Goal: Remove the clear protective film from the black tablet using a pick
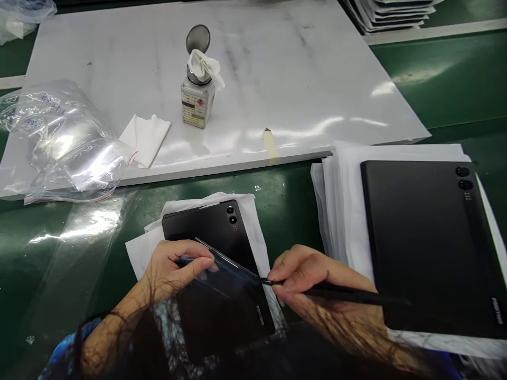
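Seemingly midway: seen from the head camera, a clear protective film (222,266) is partly lifted off the back of a small black tablet (216,232) that lies at the near edge of the green bench (285,195). One corner of the film stands raised, its edge running as a thin bright line across the tablet; the rest, toward the near end, appears to lie flat yet, though loose hair blurs that part.

The left hand (178,264) has its thumb and fingers pinched closed on the raised film edge. The right hand (312,277) is curled tight round a slim black stylus-like tool (344,294), held like a pen, its tip meeting the film line at the tablet's right side.

The tablet's shell is matte dark with rounded corners and two round lenses near its far corner; it rests on soft white sheets (245,211). By the bench's right edge a larger black tablet (428,243) of the same finish lies flat on a thick stack of white sheets (340,211), well apart from the hands.

Farther off sits a glossy white board (277,79) carrying a small glass bottle (197,103) with a metal cap and a wad of cloth, a folded white wipe (144,138) and crinkled clear bags (71,153).
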`<state>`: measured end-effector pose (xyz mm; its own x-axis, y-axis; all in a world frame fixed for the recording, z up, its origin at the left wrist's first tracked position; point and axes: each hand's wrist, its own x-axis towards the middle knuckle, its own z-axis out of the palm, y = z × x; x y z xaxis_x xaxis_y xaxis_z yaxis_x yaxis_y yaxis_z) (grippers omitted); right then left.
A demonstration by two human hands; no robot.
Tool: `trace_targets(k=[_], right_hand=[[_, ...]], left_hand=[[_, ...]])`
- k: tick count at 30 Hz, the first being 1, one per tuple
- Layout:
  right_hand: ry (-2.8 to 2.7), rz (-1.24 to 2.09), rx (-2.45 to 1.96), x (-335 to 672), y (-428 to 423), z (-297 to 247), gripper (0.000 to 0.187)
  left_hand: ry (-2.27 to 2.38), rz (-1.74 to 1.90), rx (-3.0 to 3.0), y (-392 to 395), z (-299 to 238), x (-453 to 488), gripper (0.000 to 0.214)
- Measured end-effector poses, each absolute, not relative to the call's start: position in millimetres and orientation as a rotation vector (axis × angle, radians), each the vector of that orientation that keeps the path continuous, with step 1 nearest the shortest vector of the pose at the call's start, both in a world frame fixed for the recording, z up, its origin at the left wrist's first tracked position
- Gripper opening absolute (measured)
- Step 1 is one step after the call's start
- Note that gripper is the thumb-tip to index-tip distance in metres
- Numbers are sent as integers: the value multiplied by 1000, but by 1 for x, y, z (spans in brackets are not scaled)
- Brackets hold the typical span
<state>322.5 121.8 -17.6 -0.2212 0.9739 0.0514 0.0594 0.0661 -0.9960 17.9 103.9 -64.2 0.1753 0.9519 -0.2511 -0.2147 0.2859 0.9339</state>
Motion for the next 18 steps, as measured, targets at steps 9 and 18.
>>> trace_targets(k=[9,18], right_hand=[[-1055,1196,-1046,295,135,-44,22],[-708,1279,-1177,258,186,-97,45]], left_hand=[[1081,992,1010,109,-59,21,10],[1094,956,1156,115,-56,21,9]])
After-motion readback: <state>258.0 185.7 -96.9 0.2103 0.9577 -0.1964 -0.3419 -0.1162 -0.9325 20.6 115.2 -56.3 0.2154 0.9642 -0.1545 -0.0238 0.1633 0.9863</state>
